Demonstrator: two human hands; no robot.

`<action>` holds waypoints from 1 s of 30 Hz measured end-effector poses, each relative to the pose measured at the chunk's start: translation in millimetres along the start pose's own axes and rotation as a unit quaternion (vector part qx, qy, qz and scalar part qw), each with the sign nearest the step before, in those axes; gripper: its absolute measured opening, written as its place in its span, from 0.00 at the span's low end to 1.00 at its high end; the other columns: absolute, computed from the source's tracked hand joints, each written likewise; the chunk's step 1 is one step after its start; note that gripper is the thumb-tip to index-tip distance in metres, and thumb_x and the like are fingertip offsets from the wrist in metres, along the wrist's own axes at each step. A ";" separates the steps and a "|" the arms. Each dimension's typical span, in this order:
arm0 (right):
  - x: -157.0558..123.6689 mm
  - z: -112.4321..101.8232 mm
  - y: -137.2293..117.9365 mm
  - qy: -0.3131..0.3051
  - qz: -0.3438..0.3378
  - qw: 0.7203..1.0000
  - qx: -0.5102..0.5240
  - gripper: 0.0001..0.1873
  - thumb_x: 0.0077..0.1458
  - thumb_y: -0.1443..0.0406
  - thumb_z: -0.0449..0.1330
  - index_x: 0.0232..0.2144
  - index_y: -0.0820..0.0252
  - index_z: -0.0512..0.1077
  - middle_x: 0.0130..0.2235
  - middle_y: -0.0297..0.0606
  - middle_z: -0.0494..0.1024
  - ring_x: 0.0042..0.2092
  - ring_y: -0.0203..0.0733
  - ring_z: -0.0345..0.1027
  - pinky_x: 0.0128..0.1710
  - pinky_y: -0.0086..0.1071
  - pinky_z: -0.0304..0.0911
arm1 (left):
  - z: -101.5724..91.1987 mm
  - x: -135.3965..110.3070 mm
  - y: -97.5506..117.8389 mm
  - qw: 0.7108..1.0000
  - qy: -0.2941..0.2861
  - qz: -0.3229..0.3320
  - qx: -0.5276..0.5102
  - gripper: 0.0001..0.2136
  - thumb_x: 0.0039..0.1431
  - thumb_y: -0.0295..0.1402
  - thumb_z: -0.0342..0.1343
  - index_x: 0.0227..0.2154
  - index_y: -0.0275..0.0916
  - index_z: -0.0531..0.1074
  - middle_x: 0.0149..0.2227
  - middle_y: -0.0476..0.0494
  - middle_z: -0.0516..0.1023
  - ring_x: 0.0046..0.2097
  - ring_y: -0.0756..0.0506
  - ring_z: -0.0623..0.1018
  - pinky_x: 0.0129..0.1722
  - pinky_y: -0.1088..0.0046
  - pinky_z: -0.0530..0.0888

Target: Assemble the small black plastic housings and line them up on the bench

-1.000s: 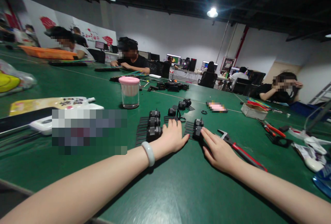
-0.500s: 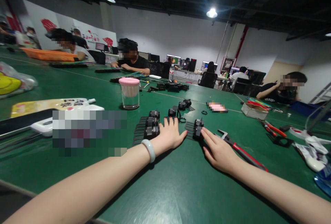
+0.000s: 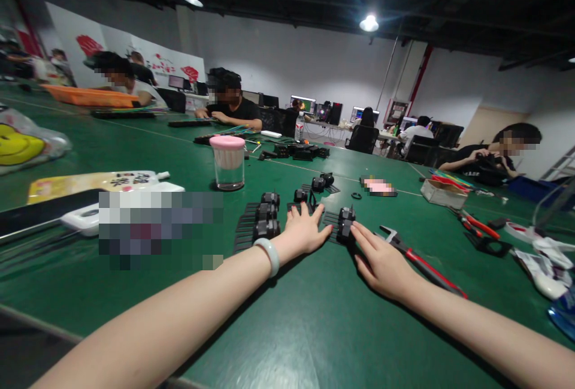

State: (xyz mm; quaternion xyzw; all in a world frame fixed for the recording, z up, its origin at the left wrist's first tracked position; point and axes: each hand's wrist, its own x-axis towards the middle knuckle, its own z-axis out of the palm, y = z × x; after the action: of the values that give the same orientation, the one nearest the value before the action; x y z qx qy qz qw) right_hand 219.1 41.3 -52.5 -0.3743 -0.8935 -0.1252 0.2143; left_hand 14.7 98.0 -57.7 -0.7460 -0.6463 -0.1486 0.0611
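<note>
My left hand (image 3: 305,230) lies flat on the green table (image 3: 291,329) with fingers spread, reaching over a black slotted tray (image 3: 300,204) that carries a small black block. A pale bangle (image 3: 269,255) circles that wrist. My right hand (image 3: 380,260) rests palm down, and its fingertips touch a small black block (image 3: 345,224) on another slotted tray. A third tray (image 3: 254,230) to the left of my left hand bears three black blocks (image 3: 267,215) in a row. Neither hand grips anything.
Red-handled pliers (image 3: 420,263) lie just right of my right hand. A clear jar with a pink lid (image 3: 227,161) stands behind the trays. More black parts (image 3: 322,182), a small box (image 3: 442,192) and cutters (image 3: 478,224) lie farther off. Other people sit across the table.
My left hand has shifted slightly forward and right over the middle tray, fingers spreading. My right hand stays on the black block. The person at far right lowered their arms.
</note>
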 end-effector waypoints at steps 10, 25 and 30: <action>-0.2 -1.5 -1.1 -0.002 0.009 1.000 0.007 0.30 0.49 0.67 0.46 0.55 0.66 0.45 0.56 0.47 0.50 0.52 0.45 0.53 0.47 0.38 0.57 | -6.7 7.1 9.8 0.998 0.043 -0.041 -0.006 0.32 0.46 0.55 0.39 0.54 0.48 0.44 0.58 0.37 0.32 0.56 0.26 0.39 0.46 0.45 0.47; 0.5 -0.9 0.0 -0.007 0.015 1.000 0.007 0.31 0.48 0.67 0.46 0.55 0.66 0.44 0.56 0.47 0.48 0.51 0.46 0.54 0.46 0.37 0.57 | 3.9 43.3 20.7 0.990 0.101 -0.098 -0.013 0.29 0.46 0.55 0.36 0.52 0.52 0.49 0.58 0.42 0.37 0.56 0.29 0.39 0.49 0.47 0.41; 0.0 -0.7 0.1 -0.002 0.015 1.000 0.012 0.31 0.48 0.67 0.47 0.55 0.65 0.44 0.56 0.47 0.48 0.50 0.45 0.55 0.45 0.37 0.59 | 7.7 46.9 14.8 0.993 0.066 -0.098 -0.013 0.31 0.44 0.58 0.34 0.51 0.52 0.52 0.58 0.42 0.41 0.56 0.29 0.40 0.48 0.47 0.42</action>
State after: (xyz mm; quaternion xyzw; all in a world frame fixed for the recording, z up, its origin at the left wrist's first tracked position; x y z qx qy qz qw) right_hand 219.4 41.1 -51.8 -0.3852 -0.8897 -0.1109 0.2187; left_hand 36.0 142.2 -49.5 -0.6685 -0.7086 -0.2116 0.0790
